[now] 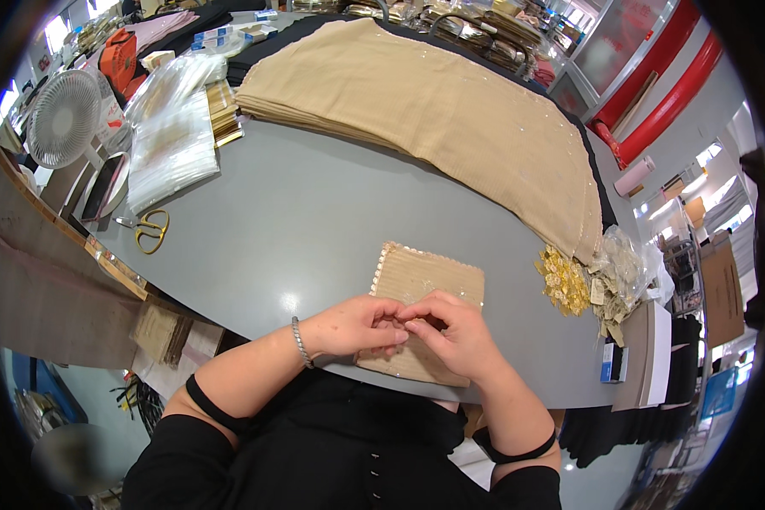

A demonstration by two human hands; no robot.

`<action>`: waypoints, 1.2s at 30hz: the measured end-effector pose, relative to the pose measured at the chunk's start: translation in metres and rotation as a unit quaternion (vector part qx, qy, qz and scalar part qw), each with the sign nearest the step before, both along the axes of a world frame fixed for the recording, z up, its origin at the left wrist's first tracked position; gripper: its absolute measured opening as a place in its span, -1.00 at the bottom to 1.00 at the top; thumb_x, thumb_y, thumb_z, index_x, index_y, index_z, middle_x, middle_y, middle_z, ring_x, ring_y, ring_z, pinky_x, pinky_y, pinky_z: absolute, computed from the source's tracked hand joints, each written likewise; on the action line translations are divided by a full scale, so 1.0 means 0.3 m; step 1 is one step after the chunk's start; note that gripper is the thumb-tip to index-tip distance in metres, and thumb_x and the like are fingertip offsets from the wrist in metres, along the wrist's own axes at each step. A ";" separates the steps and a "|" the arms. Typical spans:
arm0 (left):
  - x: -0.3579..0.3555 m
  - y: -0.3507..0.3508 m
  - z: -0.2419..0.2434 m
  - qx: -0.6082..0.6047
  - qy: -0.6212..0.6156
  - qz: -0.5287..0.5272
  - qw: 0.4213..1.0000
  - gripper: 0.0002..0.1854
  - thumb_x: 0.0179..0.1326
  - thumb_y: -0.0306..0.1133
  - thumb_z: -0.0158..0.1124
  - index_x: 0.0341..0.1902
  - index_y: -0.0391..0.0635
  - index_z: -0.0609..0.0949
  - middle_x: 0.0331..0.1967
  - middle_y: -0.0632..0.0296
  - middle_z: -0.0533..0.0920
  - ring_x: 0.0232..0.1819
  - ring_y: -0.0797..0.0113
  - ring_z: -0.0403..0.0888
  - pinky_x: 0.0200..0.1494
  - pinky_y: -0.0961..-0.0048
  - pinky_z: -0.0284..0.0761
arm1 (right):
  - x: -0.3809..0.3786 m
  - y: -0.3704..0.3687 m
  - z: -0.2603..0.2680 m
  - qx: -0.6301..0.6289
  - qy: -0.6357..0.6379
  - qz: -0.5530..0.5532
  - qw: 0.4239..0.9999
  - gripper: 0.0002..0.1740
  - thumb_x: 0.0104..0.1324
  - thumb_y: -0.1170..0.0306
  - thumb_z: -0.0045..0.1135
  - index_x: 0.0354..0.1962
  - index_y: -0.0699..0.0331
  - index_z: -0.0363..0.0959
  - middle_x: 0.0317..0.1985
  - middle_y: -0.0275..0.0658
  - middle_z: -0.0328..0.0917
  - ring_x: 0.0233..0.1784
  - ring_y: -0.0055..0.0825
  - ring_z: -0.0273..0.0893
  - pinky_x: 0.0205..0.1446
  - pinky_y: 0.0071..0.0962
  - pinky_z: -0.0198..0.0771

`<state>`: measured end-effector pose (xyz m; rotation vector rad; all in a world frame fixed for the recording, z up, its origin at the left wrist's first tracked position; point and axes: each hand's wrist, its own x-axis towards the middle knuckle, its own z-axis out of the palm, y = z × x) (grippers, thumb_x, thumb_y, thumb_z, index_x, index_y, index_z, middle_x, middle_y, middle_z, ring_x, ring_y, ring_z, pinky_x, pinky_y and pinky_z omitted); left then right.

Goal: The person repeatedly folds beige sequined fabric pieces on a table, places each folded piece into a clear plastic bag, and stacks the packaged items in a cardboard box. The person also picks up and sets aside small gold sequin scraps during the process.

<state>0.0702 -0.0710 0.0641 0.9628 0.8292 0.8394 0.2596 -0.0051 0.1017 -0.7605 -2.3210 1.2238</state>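
Observation:
A folded beige knit cloth (pixel 430 274) with a scalloped edge and shiny specks lies on the grey table in front of me. Over its middle my left hand (pixel 363 324) and my right hand (pixel 449 328) meet, thumbs and fingertips brought together. Whether something small is pinched between them is too small to tell. Beyond them, a wide stack of beige knit pieces (pixel 421 95) rests on black fabric. Right of the folded cloth sits a pile of gold tags (pixel 562 280), beside a heap of beige labels (pixel 612 299) and clear plastic.
At the left are gold-handled scissors (pixel 152 231), clear plastic bags (pixel 172 150), a white fan (pixel 65 120) and a phone (pixel 104 188). A small blue-and-white box (pixel 612 362) and a cardboard-like stack (pixel 641 357) stand near the right edge. The grey table (pixel 280 210) has a curved-looking front edge.

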 end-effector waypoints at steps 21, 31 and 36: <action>-0.088 0.276 -0.139 0.158 0.407 0.229 0.870 -0.76 0.20 -0.34 0.16 -0.18 -0.29 0.53 -0.54 0.10 0.58 -0.49 0.27 0.56 -0.38 0.38 0.48 | -0.194 0.219 -0.206 -0.011 -0.072 -0.195 0.978 -0.86 0.28 0.46 0.08 -0.35 0.41 0.46 -0.53 -0.24 0.53 -0.52 -0.59 0.51 -0.40 -0.54 0.40; -0.088 0.322 -0.171 0.075 0.348 0.196 0.914 -0.83 0.12 -0.42 0.17 -0.31 -0.29 0.61 -0.44 -0.03 0.64 -0.39 0.05 0.61 -0.27 0.27 0.53 | -0.227 0.215 -0.230 0.160 -0.116 -0.215 0.956 -0.85 0.25 0.43 0.09 -0.35 0.40 0.49 -0.46 -0.09 0.53 -0.38 -0.27 0.52 -0.24 -0.31 0.42; -0.103 0.272 -0.118 0.350 0.568 0.226 0.710 -0.80 0.07 -0.42 0.21 -0.20 -0.18 0.60 -0.19 0.10 0.56 -0.20 0.19 0.57 -0.11 0.35 0.47 | -0.099 0.120 -0.204 0.272 -0.157 -0.225 0.922 -0.81 0.20 0.53 0.00 -0.21 0.34 0.45 -0.08 0.03 0.48 0.03 -0.04 0.41 0.05 -0.16 0.35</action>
